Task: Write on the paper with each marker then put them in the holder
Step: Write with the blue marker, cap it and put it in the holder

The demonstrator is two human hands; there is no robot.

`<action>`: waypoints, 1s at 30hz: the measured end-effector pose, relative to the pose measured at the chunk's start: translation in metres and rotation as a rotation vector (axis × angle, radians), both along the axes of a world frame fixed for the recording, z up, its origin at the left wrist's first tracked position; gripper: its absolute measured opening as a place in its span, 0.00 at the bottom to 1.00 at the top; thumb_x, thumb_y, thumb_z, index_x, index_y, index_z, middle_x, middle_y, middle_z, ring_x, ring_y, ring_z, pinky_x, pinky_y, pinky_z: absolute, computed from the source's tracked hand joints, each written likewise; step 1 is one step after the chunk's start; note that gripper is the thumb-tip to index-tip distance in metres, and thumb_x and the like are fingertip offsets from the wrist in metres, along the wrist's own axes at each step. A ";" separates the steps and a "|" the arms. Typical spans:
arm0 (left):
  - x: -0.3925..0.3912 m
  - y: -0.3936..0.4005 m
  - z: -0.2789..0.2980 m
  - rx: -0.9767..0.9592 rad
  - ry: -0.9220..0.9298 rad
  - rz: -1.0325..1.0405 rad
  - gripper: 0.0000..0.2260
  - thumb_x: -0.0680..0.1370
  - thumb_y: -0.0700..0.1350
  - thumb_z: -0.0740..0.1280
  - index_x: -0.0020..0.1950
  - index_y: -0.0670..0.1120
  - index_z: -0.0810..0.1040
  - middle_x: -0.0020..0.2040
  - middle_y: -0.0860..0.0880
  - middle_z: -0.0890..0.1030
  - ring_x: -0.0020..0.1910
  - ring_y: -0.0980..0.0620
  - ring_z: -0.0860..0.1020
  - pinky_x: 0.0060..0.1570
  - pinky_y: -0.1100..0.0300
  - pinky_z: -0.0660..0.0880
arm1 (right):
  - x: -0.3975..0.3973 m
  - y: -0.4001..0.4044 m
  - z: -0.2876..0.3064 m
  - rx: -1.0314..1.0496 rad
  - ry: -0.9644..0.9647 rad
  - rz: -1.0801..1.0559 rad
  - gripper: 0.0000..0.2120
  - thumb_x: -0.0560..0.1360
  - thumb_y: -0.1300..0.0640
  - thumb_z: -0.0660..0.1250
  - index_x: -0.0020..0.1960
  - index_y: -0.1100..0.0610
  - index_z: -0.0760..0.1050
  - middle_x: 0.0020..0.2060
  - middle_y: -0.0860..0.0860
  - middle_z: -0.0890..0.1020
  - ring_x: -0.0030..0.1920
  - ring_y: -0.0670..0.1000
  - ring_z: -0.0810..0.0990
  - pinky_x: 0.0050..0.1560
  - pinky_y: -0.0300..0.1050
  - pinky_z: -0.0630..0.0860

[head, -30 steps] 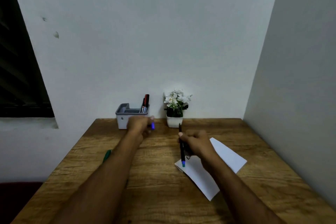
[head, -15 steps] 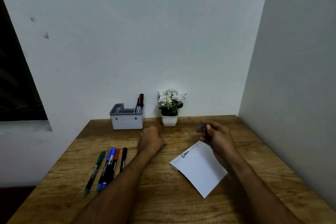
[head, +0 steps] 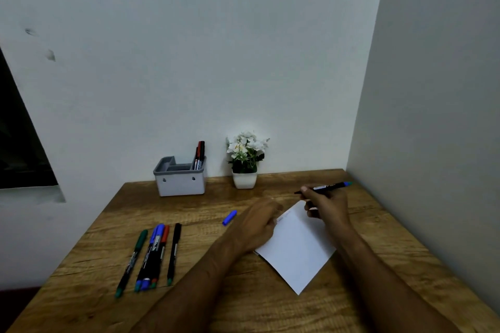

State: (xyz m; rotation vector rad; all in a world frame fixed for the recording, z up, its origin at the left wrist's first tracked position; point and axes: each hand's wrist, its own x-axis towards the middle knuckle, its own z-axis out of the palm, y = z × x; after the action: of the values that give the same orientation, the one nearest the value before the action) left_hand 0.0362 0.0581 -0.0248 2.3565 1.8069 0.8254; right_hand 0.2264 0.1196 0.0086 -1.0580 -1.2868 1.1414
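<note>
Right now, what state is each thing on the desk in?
Marker in right hand: uncapped, held level above the desk.
Blue cap: off, lying loose on the desk.
Paper: flat, left hand resting on its edge.
Right hand: gripping the marker.
Holder: upright, markers standing in its right compartment.
Loose markers: capped, lying side by side.
Flower pot: upright.

White paper (head: 297,249); grey holder (head: 180,180); blue cap (head: 229,218)
</note>
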 end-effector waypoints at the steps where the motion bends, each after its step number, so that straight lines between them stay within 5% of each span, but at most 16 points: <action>1: 0.002 -0.001 -0.002 -0.017 -0.006 -0.015 0.15 0.80 0.43 0.60 0.66 0.48 0.73 0.62 0.51 0.77 0.61 0.55 0.73 0.56 0.68 0.64 | 0.000 0.002 -0.001 0.010 -0.059 0.012 0.04 0.75 0.63 0.75 0.50 0.61 0.84 0.41 0.58 0.87 0.36 0.53 0.84 0.32 0.42 0.80; 12: -0.003 0.004 -0.021 -0.020 -0.064 -0.075 0.15 0.82 0.44 0.58 0.69 0.50 0.70 0.66 0.55 0.73 0.64 0.59 0.70 0.61 0.69 0.64 | -0.005 0.018 -0.015 0.192 -0.369 0.078 0.03 0.72 0.66 0.73 0.39 0.64 0.82 0.32 0.59 0.85 0.35 0.59 0.85 0.34 0.55 0.82; 17: -0.003 0.006 -0.022 -0.023 -0.057 -0.073 0.17 0.82 0.44 0.58 0.71 0.49 0.69 0.68 0.54 0.72 0.66 0.58 0.69 0.66 0.64 0.65 | -0.009 0.021 -0.022 0.214 -0.422 0.031 0.09 0.72 0.65 0.72 0.34 0.58 0.81 0.29 0.50 0.83 0.28 0.43 0.81 0.30 0.40 0.75; 26: -0.004 0.007 -0.025 -0.030 -0.047 -0.083 0.17 0.82 0.45 0.57 0.71 0.49 0.69 0.68 0.55 0.71 0.66 0.58 0.69 0.65 0.62 0.67 | -0.013 0.028 -0.028 0.215 -0.515 0.033 0.10 0.74 0.64 0.72 0.34 0.56 0.80 0.30 0.50 0.83 0.29 0.43 0.79 0.29 0.34 0.71; 30: -0.004 0.006 -0.026 -0.029 -0.043 -0.079 0.17 0.82 0.45 0.57 0.71 0.50 0.69 0.69 0.55 0.71 0.66 0.58 0.69 0.65 0.64 0.66 | -0.012 0.029 -0.029 0.218 -0.514 0.022 0.10 0.73 0.64 0.72 0.33 0.58 0.80 0.29 0.51 0.82 0.28 0.43 0.79 0.30 0.39 0.73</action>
State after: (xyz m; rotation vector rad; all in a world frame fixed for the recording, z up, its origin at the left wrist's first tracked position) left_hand 0.0323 0.0642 -0.0508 2.3564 1.6862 0.8284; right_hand 0.2142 0.1486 -0.0205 -1.2164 -1.7813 0.7413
